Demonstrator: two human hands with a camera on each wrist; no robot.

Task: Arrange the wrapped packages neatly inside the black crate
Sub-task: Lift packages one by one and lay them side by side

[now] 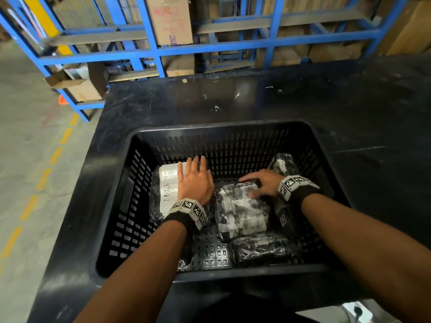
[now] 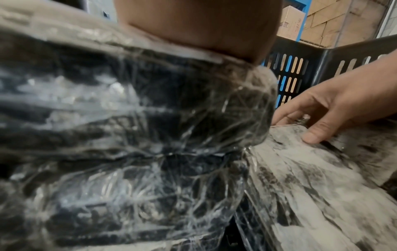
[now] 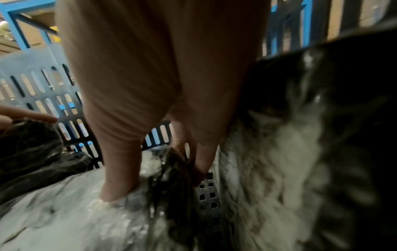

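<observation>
Left hand point(image 1: 194, 180) flat, fingers straight, on labelled film-wrapped black package point(image 1: 166, 183); right hand point(image 1: 263, 184) grips dusty wrapped package point(image 1: 242, 210) at its 12 o'clock end; long axes 12–6.

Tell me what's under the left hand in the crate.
The left hand lies flat on a plastic-wrapped package with a white printed label, in the black crate. The palm covers part of the label; beneath the package is hidden.

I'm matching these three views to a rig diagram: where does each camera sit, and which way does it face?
Head: above, facing down into the black crate; both forearms show.
Left wrist: under the left hand, facing across the labelled package; the right hand appears too.
Right wrist: under the right hand, facing along the fingers onto the centre package.
</observation>
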